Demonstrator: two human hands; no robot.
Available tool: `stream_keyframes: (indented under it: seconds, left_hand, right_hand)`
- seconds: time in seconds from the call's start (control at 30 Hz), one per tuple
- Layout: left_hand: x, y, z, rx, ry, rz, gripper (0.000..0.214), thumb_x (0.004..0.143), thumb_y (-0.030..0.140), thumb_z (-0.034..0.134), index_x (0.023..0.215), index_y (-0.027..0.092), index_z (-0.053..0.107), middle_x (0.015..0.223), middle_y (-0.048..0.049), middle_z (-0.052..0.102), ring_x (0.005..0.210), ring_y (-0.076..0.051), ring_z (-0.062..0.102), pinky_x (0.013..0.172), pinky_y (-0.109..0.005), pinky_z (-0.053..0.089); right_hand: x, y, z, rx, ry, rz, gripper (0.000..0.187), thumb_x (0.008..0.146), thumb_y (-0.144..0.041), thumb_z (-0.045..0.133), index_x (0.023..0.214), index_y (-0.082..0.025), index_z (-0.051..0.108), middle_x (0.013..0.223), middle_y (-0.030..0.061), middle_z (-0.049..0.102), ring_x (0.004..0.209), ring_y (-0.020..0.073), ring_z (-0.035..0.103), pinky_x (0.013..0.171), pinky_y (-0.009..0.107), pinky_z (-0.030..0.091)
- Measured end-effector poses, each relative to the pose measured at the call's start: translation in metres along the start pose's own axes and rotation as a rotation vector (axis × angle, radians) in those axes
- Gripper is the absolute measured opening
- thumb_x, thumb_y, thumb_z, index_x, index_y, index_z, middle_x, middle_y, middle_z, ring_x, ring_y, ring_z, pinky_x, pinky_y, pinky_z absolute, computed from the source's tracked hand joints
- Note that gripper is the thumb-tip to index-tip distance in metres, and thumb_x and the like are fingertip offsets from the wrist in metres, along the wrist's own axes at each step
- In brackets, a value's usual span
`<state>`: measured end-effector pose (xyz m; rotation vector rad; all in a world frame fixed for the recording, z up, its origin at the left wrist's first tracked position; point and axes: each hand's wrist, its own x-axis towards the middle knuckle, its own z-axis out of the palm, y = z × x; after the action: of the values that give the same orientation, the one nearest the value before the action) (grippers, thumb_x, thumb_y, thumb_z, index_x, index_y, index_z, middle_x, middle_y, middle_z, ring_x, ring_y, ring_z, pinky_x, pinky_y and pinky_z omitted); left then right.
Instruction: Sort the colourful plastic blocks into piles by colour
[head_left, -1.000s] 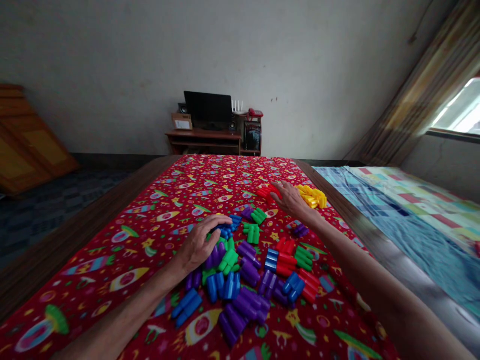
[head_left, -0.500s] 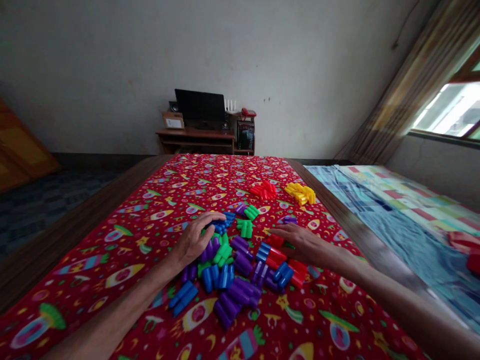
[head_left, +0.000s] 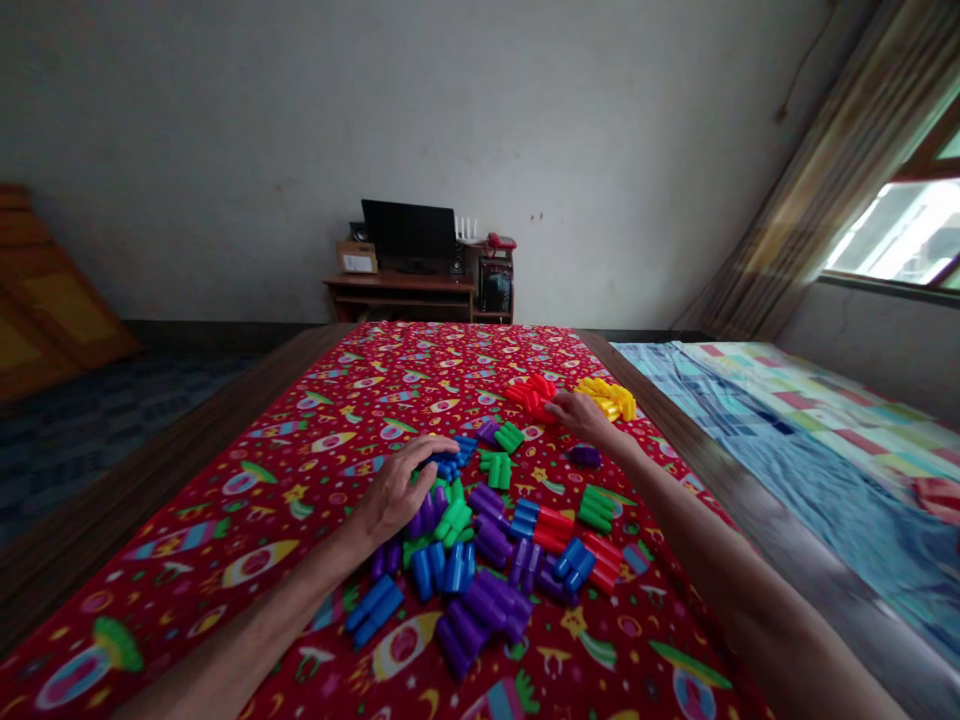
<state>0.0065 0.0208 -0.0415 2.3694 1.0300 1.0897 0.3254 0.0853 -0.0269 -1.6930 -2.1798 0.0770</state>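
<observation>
At the red pile, my right hand (head_left: pixel 585 415) has its fingers closed on a red toy block (head_left: pixel 553 411), mostly hidden by the fingertips. Other red blocks (head_left: pixel 531 392) lie just left of it, yellow blocks (head_left: pixel 609 397) just behind. My left hand (head_left: pixel 401 487) is open, thumb apart from the fingers, its fingertips over several blue blocks (head_left: pixel 459 456). Close by on the near side is a mixed heap with purple blocks (head_left: pixel 480 615), green blocks (head_left: pixel 453 520) and blue blocks (head_left: pixel 444 570). Red blocks (head_left: pixel 553 530) also lie at the heap's right.
A red patterned cloth (head_left: pixel 247 610) covers the table. Single green block (head_left: pixel 596 508) and purple block (head_left: pixel 585 456) lie to the right. Beyond the table is a desk (head_left: pixel 397 283) with a monitor (head_left: pixel 409 232). A bed (head_left: pixel 750 430) stands at the right.
My right hand has moved forward from the heap to the red pile with a red block, uncovering a green block. My left hand stays by the blue blocks. The view has tilted slightly.
</observation>
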Motion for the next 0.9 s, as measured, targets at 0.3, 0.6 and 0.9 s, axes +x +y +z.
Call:
stream_keyframes:
  seconds: [0.3,0.6,0.9]
  left_hand:
    - [0.001,0.004,-0.001,-0.01,-0.004,-0.025,0.032,0.09,0.028,0.039,0.104,0.017,0.066,0.111,-0.0101,0.069,0.109,-0.024,0.062,0.1,-0.038,0.047]
    - [0.0,0.002,0.0,-0.007,0.002,-0.023,0.033,0.09,0.028,0.039,0.104,0.018,0.067,0.111,-0.0094,0.07,0.109,-0.024,0.062,0.1,-0.039,0.047]
    - [0.0,0.003,-0.001,0.017,-0.002,-0.027,0.034,0.09,0.028,0.038,0.105,0.019,0.067,0.111,-0.0087,0.07,0.109,-0.023,0.062,0.101,-0.038,0.047]
  right_hand:
    - [-0.019,-0.014,-0.022,-0.099,0.058,-0.005,0.036,0.095,-0.034,0.043,0.078,-0.014,0.068,0.067,0.0055,0.064,0.059,0.0137,0.053,0.054,0.024,0.029]
    - [-0.155,-0.036,-0.061,0.054,-0.385,-0.449,0.033,0.083,-0.043,0.067,0.114,-0.031,0.066,0.1,0.0062,0.071,0.087,0.0199,0.067,0.07,0.029,0.051]
    - [-0.136,-0.03,-0.057,0.121,-0.18,-0.404,0.034,0.092,-0.024,0.051,0.124,-0.026,0.06,0.107,0.0088,0.068,0.089,0.0177,0.066,0.073,0.028,0.052]
